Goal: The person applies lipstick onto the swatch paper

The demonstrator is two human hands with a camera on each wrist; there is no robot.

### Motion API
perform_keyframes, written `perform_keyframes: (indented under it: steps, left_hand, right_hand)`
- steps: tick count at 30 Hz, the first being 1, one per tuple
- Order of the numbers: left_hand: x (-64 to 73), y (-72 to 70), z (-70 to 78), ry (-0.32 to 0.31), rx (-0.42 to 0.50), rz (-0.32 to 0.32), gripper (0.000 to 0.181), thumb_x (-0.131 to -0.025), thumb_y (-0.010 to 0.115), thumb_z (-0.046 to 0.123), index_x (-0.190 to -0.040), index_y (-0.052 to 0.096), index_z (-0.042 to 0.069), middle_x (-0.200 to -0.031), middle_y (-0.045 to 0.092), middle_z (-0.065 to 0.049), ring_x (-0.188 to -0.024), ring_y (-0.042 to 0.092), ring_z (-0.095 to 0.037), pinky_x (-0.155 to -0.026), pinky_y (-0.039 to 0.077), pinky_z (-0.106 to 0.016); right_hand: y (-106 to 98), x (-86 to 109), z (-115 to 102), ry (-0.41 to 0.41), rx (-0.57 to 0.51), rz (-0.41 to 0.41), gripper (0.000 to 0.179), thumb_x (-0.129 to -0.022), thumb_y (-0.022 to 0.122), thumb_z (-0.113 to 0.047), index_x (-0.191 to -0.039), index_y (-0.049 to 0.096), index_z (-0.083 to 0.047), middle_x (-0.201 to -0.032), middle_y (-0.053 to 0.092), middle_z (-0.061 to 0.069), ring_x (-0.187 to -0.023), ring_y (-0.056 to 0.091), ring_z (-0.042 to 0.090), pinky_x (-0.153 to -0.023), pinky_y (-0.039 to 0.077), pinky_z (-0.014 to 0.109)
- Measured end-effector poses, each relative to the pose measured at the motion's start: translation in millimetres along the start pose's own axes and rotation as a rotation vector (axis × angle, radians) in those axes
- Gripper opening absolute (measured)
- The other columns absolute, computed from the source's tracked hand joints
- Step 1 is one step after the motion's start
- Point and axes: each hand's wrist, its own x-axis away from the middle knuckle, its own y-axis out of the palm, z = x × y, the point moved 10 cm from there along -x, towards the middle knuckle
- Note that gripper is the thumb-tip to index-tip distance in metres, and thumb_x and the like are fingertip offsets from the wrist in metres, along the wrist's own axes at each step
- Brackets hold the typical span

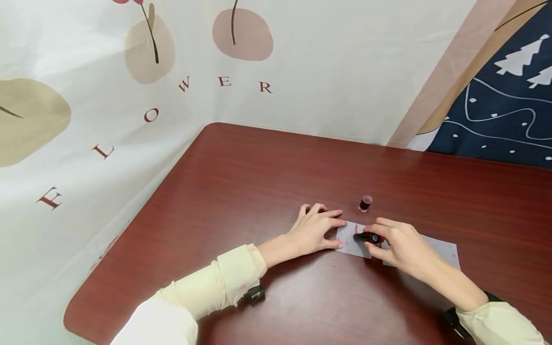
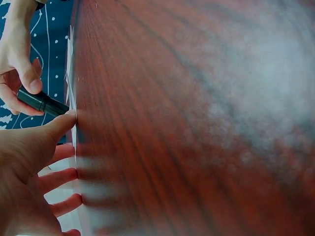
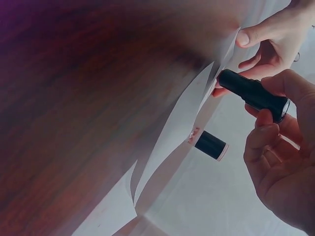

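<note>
My right hand (image 1: 403,245) pinches a short black lipstick (image 1: 367,237) between thumb and fingers, its narrow end at a pale paper strip (image 1: 442,250). Beside that end is a short red stroke (image 1: 356,228) on the paper. My left hand (image 1: 314,232) lies palm down with fingers spread, its thumb and index fingertips on the left end of the strip. In the right wrist view the paper (image 3: 172,123) curves up at its edges. The right hand covers the middle of the strip in the head view.
Just beyond the paper a small cylinder (image 1: 365,203), black with a clear pinkish end, stands on the reddish-brown table (image 1: 258,163). White cloth (image 1: 327,72) with printed letters hangs behind and to the left. Dark blue cloth (image 1: 496,110) with white trees hangs at the right.
</note>
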Motion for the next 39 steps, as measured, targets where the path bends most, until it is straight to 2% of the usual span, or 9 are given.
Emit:
perform_keyframes:
  steps: [11,24,34,39]
  left_hand:
    - [-1.3,0.0,0.0,0.003,-0.001,0.005,0.053,-0.081,0.063,0.054,-0.128,0.058,0.03,-0.14,0.044,0.008,-0.116,0.038,-0.015,-0.094,0.024,-0.047]
    - [-0.4,-1.1,0.0,0.01,0.007,0.014,0.052,-0.081,0.063,0.053,-0.128,0.059,0.029,-0.14,0.044,0.008,-0.117,0.039,-0.016,-0.094,0.024,-0.046]
    - [0.8,0.7,-1.1,-0.003,0.015,0.006,0.052,-0.081,0.064,0.052,-0.128,0.058,0.029,-0.14,0.044,0.007,-0.118,0.038,-0.017,-0.094,0.023,-0.046]
    - [-0.2,0.7,-0.6,-0.005,0.018,0.004,0.052,-0.081,0.064,0.052,-0.128,0.058,0.03,-0.14,0.044,0.007,-0.118,0.038,-0.017,-0.095,0.023,-0.046]
  right_hand:
    - [0.4,-1.4,0.6,0.015,0.018,-0.022,0.022,-0.069,0.073,-0.007,-0.09,0.07,-0.005,-0.081,0.059,-0.003,-0.051,0.038,-0.004,-0.047,0.034,0.014]
    - [0.8,1.1,-2.5,0.006,0.017,-0.002,0.022,-0.068,0.073,-0.008,-0.09,0.069,-0.008,-0.077,0.051,-0.011,-0.052,0.037,-0.005,-0.049,0.031,0.01]
    - [3.2,2.0,-3.4,0.025,0.025,-0.022,0.021,-0.069,0.073,-0.008,-0.089,0.07,-0.007,-0.079,0.058,-0.003,-0.051,0.039,-0.002,-0.047,0.034,0.015]
    - [2.1,2.6,-3.0,0.041,0.054,-0.026,0.022,-0.068,0.074,-0.01,-0.089,0.071,-0.006,-0.086,0.065,0.007,-0.059,0.057,0.009,-0.05,0.041,0.02]
